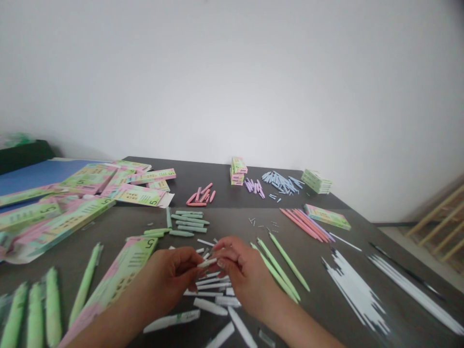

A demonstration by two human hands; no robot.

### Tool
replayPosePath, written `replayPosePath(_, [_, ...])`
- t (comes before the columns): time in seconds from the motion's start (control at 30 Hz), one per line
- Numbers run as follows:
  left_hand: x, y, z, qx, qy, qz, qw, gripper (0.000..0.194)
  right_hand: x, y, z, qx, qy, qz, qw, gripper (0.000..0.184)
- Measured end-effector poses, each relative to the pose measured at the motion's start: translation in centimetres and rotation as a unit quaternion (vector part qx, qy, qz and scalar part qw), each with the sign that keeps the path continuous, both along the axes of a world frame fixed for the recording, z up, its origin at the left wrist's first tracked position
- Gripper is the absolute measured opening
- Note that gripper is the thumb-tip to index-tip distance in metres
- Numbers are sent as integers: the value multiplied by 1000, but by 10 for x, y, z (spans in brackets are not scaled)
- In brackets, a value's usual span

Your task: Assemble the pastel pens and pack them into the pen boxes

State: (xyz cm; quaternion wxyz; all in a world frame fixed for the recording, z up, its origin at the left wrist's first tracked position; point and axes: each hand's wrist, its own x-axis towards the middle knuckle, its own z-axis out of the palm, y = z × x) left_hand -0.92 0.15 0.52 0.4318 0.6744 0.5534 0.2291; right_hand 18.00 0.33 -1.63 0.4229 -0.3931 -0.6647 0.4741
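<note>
A short white pen part (207, 263) lies level between my hands, above the table. My left hand (170, 273) pinches its left end between thumb and fingers, and my right hand (241, 270) grips the right end at the fingertips. Whether it is one piece or two joined cannot be made out. Beneath and around the fingers lie several white pen parts (210, 306), partly hidden by the hands. Green pens (288, 261) rest just right of my right hand. A flat printed pen box (136, 256) sits under my left forearm.
Grey-green pen parts (190, 223) and pink ones (201, 195) lie farther back, with blue parts (281, 182) beyond. White refills (353, 290) spread at right. Printed boxes (87, 179) pile at left; stacked boxes (237, 171) stand at the back. Green pens (52, 307) lie front left.
</note>
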Motion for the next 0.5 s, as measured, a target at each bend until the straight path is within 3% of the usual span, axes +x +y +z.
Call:
replayPosePath(0.07, [1,0,-1,17,18,-3,1000,33,0,-2,1,12,-15,4,1000,15])
replayPosePath(0.17, [3,-2,-1,32,46,-4,998,34,-1,-1,0,-21,5,-3,1000,7])
replayPosePath(0.3, [5,-4,-2,43,80,-3,996,32,-1,1,-1,-49,-2,-29,998,10])
replayPosePath(0.5, [5,-3,-5,36,57,-9,998,30,3,2,0,-39,-55,-29,997,12])
